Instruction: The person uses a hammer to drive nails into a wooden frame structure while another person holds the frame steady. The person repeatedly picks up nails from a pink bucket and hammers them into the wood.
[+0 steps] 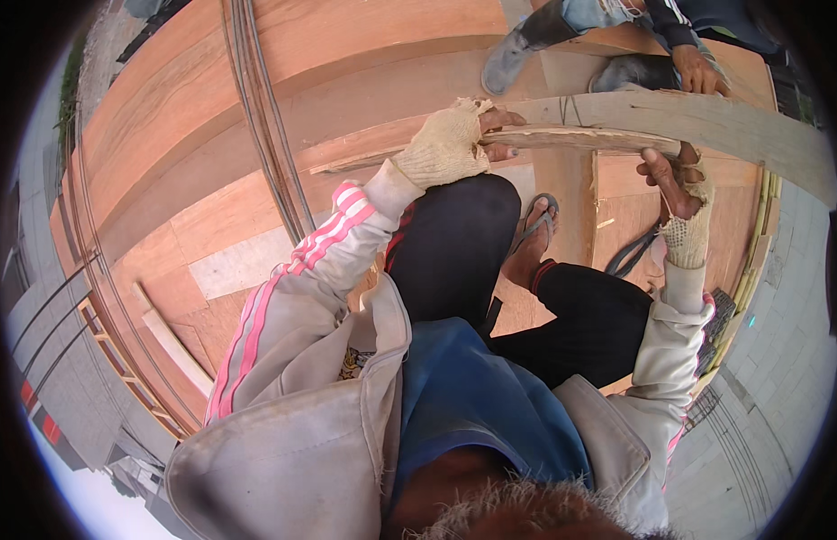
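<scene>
A rough, split-edged strip of wood [580, 138] lies crosswise in front of my knees. My left hand [450, 144], in a torn cream knit glove with bare fingertips, is closed around it, fingers above and below. At the strip's right end my right hand [681, 184], in a similar ragged glove, grips it between thumb and fingers; some of those fingers are partly hidden. Just beyond the strip, and close against it, runs a wider pale plank [706, 117] reaching off to the right.
A co-worker's hand [700, 70] is at the plank's far edge, with grey boots [517, 58] nearby. Long steel bars [265, 117] cross the plywood formwork [202, 81] on the left. Dark straps [633, 252] lie by my sandalled foot [533, 229]. Bamboo poles [762, 234] edge the right side.
</scene>
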`<control>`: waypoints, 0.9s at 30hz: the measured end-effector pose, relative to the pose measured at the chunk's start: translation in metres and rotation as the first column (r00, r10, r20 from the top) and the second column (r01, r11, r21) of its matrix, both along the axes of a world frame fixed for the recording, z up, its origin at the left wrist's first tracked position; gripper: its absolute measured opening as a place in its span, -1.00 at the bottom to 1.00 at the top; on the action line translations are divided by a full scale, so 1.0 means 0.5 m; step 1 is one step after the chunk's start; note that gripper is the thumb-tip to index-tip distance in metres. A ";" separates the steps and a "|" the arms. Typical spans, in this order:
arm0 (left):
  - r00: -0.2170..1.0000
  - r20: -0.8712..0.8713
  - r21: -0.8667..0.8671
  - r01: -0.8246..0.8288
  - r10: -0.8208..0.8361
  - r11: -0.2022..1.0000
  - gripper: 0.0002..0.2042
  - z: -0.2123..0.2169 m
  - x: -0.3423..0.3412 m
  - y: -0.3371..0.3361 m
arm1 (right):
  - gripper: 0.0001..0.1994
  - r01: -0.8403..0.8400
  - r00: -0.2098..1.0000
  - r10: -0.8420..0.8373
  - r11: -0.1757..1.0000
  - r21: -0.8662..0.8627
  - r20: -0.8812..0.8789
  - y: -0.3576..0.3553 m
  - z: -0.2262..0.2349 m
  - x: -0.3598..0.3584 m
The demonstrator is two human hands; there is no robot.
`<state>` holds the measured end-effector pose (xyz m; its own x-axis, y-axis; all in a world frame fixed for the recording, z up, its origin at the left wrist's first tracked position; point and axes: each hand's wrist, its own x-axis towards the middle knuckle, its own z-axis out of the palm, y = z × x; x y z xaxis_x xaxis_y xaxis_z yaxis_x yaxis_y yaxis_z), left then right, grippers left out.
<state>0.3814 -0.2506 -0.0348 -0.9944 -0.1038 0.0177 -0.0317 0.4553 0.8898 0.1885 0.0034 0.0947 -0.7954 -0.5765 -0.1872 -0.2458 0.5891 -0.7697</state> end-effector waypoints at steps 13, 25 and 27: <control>0.986 -0.164 -0.205 -0.010 -0.024 0.979 -0.24 0.072 -0.155 0.096 | -0.62 -0.009 0.996 0.004 0.998 -0.061 -0.087 0.038 -0.026 -0.021; 0.957 -0.287 -0.192 -0.018 -0.038 0.981 -0.34 0.080 -0.169 0.104 | -0.62 0.009 1.000 -0.007 0.993 -0.121 0.019 0.070 -0.041 -0.053; 0.961 -0.273 -0.184 -0.007 -0.045 0.983 -0.36 0.084 -0.164 0.103 | -0.64 0.003 1.000 -0.001 0.992 -0.124 0.020 0.058 -0.033 -0.041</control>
<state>0.2995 -0.1992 0.0071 -0.9499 -0.0543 0.3077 0.2129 0.6082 0.7647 0.1679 0.0321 0.0781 -0.7934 -0.5946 -0.1302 -0.2288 0.4896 -0.8414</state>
